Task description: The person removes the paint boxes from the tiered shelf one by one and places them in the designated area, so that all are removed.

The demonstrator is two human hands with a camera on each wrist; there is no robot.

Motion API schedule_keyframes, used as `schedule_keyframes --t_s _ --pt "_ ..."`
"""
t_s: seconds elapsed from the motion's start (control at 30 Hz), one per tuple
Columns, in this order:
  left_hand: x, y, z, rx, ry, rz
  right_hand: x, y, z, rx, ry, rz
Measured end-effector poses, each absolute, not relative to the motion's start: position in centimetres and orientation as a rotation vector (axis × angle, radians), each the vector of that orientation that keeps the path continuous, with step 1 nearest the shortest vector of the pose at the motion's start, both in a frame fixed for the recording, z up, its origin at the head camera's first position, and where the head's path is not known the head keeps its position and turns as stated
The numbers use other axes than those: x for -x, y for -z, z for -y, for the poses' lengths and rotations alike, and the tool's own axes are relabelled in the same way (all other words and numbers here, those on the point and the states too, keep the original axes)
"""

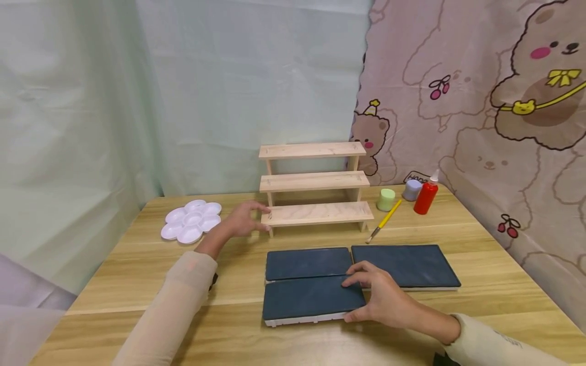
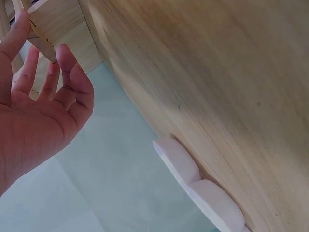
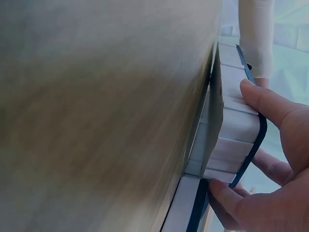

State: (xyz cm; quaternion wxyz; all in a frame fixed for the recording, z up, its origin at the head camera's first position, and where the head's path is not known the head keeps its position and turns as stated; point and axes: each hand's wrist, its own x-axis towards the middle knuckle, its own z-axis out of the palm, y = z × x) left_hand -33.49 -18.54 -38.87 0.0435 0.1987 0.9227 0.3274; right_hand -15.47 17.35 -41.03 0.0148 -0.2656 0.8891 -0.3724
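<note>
A three-tier wooden stand [image 1: 316, 212] rises at the back of the table. At the left end of its lowest board, my left hand [image 1: 243, 219] holds the edge between thumb and fingers; the left wrist view shows the fingertips on the board end [image 2: 44, 47]. My right hand [image 1: 382, 297] grips the right end of the nearest flat white box with a dark blue top [image 1: 311, 297]. Its ridged white side [image 3: 236, 128] sits slightly raised off the table in the right wrist view. Another blue-topped box [image 1: 306, 263] lies right behind it, a third [image 1: 405, 265] to the right.
A white flower-shaped palette [image 1: 191, 220] lies at the back left. To the right of the stand are a green jar [image 1: 386, 200], a yellow paintbrush [image 1: 386, 218], a lavender jar [image 1: 412, 189] and a red bottle [image 1: 426, 197]. Curtains [image 1: 256, 76] hang behind the table.
</note>
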Motion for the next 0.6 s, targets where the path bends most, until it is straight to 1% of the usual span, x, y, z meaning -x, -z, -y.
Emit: schedule_keyframes --t_s 0.27,0.6 --pt "33.57 39.01 18.48 -0.619 -0.991 -2.829 15.68 41.07 -17.37 0.815 1.108 -2.773" --pt "33.50 38.90 18.41 -0.593 -1.016 -2.811 16.05 41.55 -17.45 0.864 1.043 -2.789"
